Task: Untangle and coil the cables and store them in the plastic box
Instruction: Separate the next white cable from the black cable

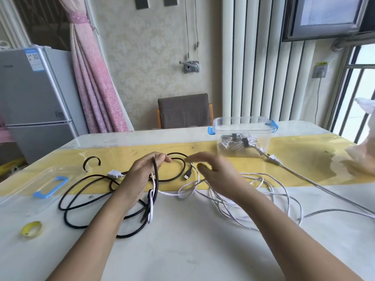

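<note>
Black cable pinched in left fingers, right fingers spread above white cables before plastic box

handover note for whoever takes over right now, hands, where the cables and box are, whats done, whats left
Left hand grips loops of the black cable, with a white strand hanging among them.
Right hand is open and blurred above the white cables, holding nothing.
The plastic box stands open at the far side of the table; its lid lies at the left.
Done: a tied white bundle sits in the box.
Left: separate black from white, coil both, store them.
</note>
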